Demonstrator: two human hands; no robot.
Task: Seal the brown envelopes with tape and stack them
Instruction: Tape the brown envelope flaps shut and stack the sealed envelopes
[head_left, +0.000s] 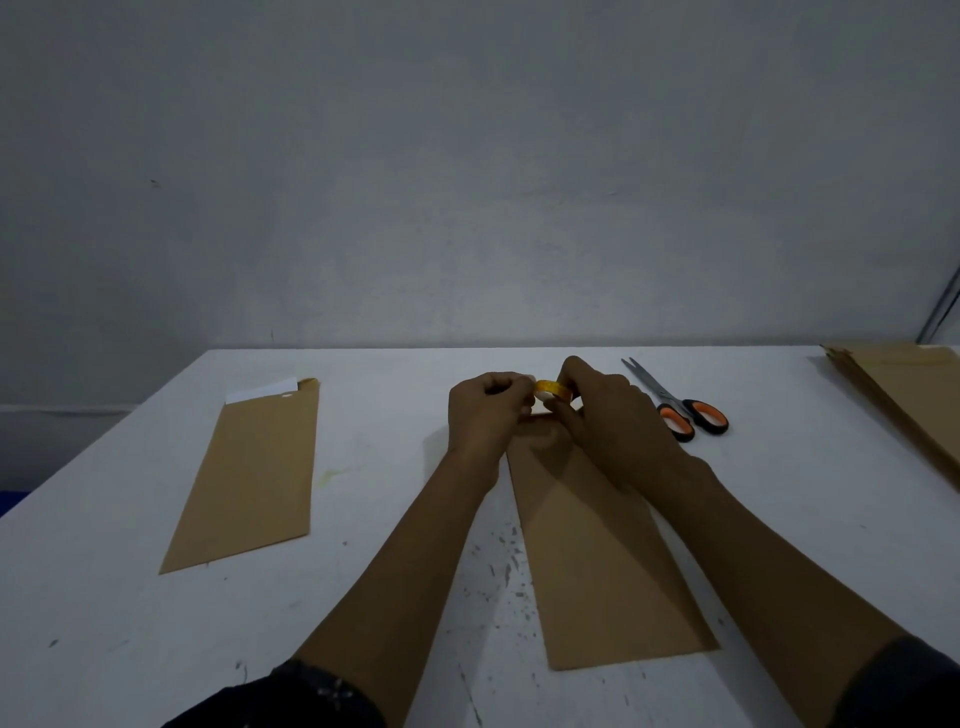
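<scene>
A long brown envelope (597, 561) lies lengthwise on the white table (104, 597) in front of me. Above its far end, my right hand (608, 415) grips a small yellow tape roll (551, 388). My left hand (488, 410) has its fingers curled and pinches at the roll's edge, where the tape end would be; the strip itself is too thin to make out. A second brown envelope (249, 473) lies to the left with white paper (262, 391) sticking out of its open top. A pile of brown envelopes (904, 395) sits at the far right edge.
Scissors (675, 405) with orange and black handles lie open just right of my right hand. A grey wall stands behind the table's far edge. Scuff marks dot the tabletop near me.
</scene>
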